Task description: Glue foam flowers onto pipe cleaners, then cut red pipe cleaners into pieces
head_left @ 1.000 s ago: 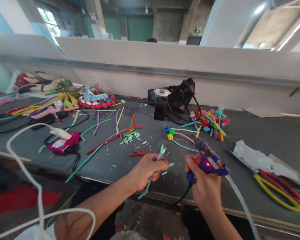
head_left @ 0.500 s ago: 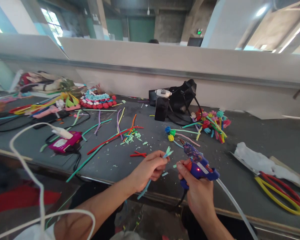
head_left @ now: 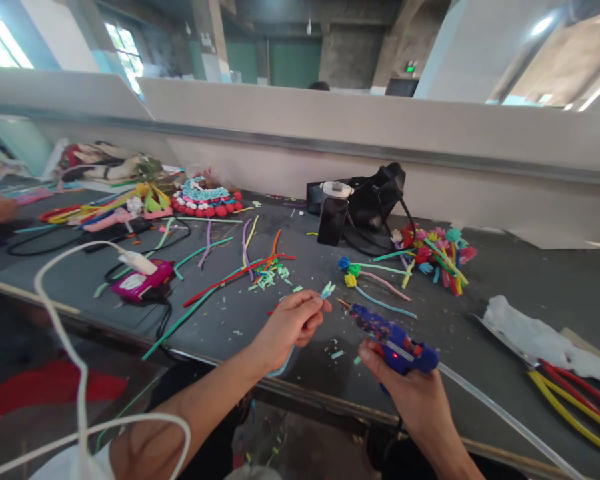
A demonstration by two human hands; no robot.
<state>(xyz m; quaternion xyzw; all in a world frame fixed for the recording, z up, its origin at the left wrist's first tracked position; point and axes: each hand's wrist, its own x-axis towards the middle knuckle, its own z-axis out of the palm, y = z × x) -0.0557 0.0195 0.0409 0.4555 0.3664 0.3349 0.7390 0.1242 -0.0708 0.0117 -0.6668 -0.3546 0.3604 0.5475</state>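
Observation:
My left hand (head_left: 297, 317) is pinched around a light blue pipe cleaner (head_left: 283, 365). Pale green short pieces (head_left: 328, 290) stick out at its top, past my fingertips. In my right hand (head_left: 413, 390) is a blue hot glue gun (head_left: 387, 337) with a small red light lit. Its metal nozzle points left, a short way right of the green pieces and apart from them. A clear glue stick (head_left: 500, 410) trails out of the gun's back end. Little green cut bits (head_left: 337, 354) lie on the table below the nozzle.
Behind my hands lie pipe cleaners with blue, green and yellow pom-pom-like heads (head_left: 350, 280), a colourful bundle (head_left: 443, 257), a phone (head_left: 332, 220) and a black bag (head_left: 380, 197). Loose pipe cleaners (head_left: 215, 287) and a magenta box (head_left: 143, 280) are left. Yellow-and-red-handled scissors (head_left: 570, 407) lie right.
The glue gun has swung from pointing away to pointing left, its nozzle now nearer the green pieces. My left hand has risen slightly. The view has turned a little left.

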